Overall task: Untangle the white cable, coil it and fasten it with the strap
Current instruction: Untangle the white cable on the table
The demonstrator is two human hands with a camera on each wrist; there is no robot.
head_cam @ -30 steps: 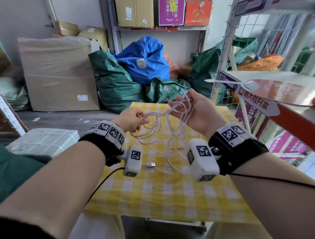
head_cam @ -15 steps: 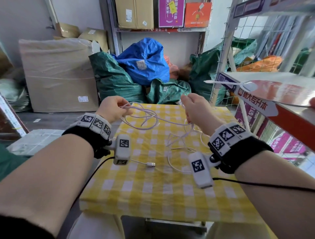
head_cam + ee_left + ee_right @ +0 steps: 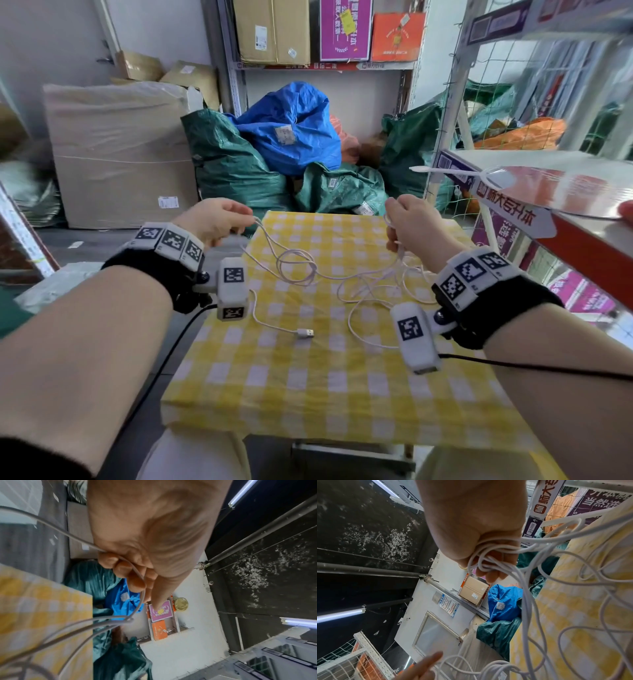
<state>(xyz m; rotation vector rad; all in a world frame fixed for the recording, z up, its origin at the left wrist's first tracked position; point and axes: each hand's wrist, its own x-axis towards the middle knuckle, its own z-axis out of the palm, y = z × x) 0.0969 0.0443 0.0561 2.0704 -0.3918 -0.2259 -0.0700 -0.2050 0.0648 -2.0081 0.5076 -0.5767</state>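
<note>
The white cable (image 3: 308, 270) hangs in loose tangled loops between my two hands above the yellow checked table (image 3: 329, 377). My left hand (image 3: 219, 219) pinches one strand at the table's far left corner; in the left wrist view the curled fingers (image 3: 130, 573) hold the cable (image 3: 137, 607). My right hand (image 3: 407, 219) grips a bunch of loops at the far right; the right wrist view shows the cable (image 3: 488, 555) wrapped through its fingers. The USB plug (image 3: 305, 332) lies on the cloth near the middle. No strap is visible.
Green and blue sacks (image 3: 291, 137) are piled behind the table, with a large wrapped box (image 3: 120, 154) to the left. A shelf (image 3: 548, 192) with a red edge juts in at the right, close to my right hand. Boxes sit on a rack above.
My hands have moved apart, left hand to the left and right hand to the right. The bunched cable has been drawn out into a longer sagging span between them.
</note>
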